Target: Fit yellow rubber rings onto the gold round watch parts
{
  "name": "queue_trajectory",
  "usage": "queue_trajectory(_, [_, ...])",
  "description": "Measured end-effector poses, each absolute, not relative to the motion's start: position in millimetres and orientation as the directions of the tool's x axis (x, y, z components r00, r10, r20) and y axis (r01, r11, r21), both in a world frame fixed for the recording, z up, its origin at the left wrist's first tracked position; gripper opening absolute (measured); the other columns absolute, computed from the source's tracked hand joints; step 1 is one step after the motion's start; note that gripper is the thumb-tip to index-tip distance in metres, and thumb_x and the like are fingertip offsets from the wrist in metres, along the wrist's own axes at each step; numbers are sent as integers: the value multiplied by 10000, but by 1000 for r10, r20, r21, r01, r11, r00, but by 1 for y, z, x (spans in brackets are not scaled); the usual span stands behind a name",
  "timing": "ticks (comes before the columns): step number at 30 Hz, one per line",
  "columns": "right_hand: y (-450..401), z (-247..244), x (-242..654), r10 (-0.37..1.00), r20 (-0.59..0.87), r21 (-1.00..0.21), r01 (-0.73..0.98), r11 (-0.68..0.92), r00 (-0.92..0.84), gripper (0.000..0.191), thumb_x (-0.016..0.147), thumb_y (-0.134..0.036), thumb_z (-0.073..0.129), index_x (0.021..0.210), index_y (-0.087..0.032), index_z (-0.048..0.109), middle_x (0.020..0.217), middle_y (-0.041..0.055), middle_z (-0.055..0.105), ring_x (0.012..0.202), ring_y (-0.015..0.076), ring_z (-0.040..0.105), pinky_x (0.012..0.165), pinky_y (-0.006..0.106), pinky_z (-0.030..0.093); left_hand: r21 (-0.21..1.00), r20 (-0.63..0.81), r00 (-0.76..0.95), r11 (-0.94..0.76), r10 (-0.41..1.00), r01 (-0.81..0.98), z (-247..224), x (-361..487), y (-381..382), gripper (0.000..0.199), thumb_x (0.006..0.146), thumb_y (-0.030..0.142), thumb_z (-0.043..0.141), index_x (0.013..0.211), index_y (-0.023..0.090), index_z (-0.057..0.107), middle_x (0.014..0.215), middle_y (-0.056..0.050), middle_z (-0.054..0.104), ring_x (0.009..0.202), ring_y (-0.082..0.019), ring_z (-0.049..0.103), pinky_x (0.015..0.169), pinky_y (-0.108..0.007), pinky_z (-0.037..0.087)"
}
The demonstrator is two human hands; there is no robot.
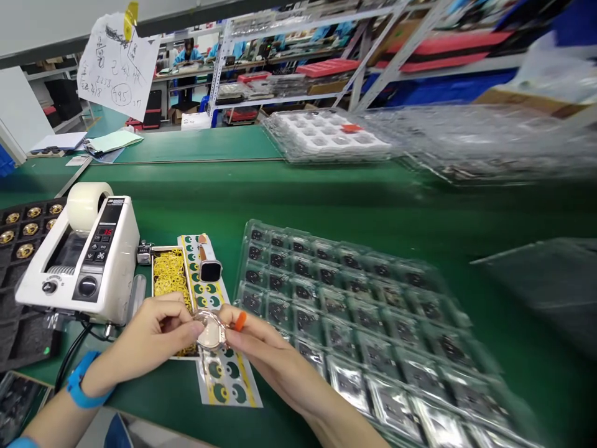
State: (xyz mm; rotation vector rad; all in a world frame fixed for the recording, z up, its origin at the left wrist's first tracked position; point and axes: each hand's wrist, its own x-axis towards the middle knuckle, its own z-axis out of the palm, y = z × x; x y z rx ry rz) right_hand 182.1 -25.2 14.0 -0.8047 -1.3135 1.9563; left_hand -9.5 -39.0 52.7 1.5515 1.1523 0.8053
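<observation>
Case, round and rose-gold rimmed (pixel 212 333), is held low, left of centre, pinched between the closed fingers of the left hand (pixel 156 336) and right hand (pixel 268 348). An orange piece (pixel 240 322) is seen at the right fingers; whether it is worn or gripped cannot be told. Clock directions are taken from the case. At eleven o'clock a narrow box (pixel 188 277) is filled with yellow rings (pixel 168 272), its near end partly covered by the left hand. Beneath the hands a sticker sheet (pixel 231 386) is stretched from twelve to five, its middle blocked from view; a square-faced watch (pixel 210 270) is laid on it at twelve. At ten a tape dispenser (pixel 112 261) is placed, by which part of a dark tray (pixel 16 267) is hidden. From two to four, the bench (pixel 200 205) is taken up by clear compartment trays (pixel 345 305).
</observation>
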Motion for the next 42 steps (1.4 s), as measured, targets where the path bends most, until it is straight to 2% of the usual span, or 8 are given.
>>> queue_trajectory(10, [-26,12,183,792,-165,-940,-149,-307,-588,472,768,-649,625,696,-211,466,696,-20,401,673,156,354,640,281,287,942,-15,299,-86,954,324,50,-6,-39,345,858,298,550,545,188,459,610,28,385,564,-124,355,517,-273,245])
queue_trajectory(18, [-24,13,182,819,-142,-962,-116,-246,-557,475,775,-665,604,697,-213,480,704,-13,402,673,160,353,639,283,299,828,159,163,-222,974,515,44,-7,-39,359,813,246,641,566,188,387,614,43,394,563,-113,364,511,-256,264])
queue_trajectory(23, [-25,10,185,824,-114,-953,-173,-248,-555,455,782,-643,616,718,-211,492,716,-10,422,679,160,381,644,280,317,828,370,8,-333,929,450,46,-13,-38,188,836,187,627,675,189,532,668,31,461,587,-113,424,529,-242,331])
queue_trajectory(26, [-27,12,185,810,-103,-949,-187,-254,-577,450,787,-634,623,710,-208,500,711,-13,429,677,156,387,644,274,317,861,395,143,-420,907,286,48,-9,-41,69,850,190,640,812,217,692,863,-32,589,822,-163,571,722,-287,454])
queue_trajectory(29, [-29,17,182,797,-114,-943,-187,-274,-593,434,778,-620,646,710,-209,525,728,-9,462,704,163,422,679,279,344,926,261,325,-331,909,183,46,-5,-41,119,832,226,682,917,281,744,1158,-73,594,1072,-230,572,925,-388,445])
queue_trajectory(31, [-30,20,180,791,-124,-936,-194,-294,-599,402,773,-597,665,727,-212,560,747,-6,495,739,173,461,722,291,364,954,177,395,-255,902,156,44,-3,-40,189,792,255,730,974,303,739,1252,-80,564,1153,-261,543,993,-437,413])
queue_trajectory(37, [-34,18,176,755,-169,-880,-247,-405,-634,330,733,-527,721,811,-215,652,853,33,624,869,227,568,841,353,402,970,129,477,-211,869,123,42,0,-39,275,693,234,808,951,259,714,1298,-103,542,1212,-289,520,1040,-459,382])
queue_trajectory(42, [-35,13,175,749,-203,-840,-282,-465,-631,367,686,-532,768,838,-206,695,843,40,650,846,222,583,817,345,414,962,149,502,-242,852,126,41,2,-40,331,658,149,806,949,227,668,1246,-97,587,1236,-271,507,1043,-404,371])
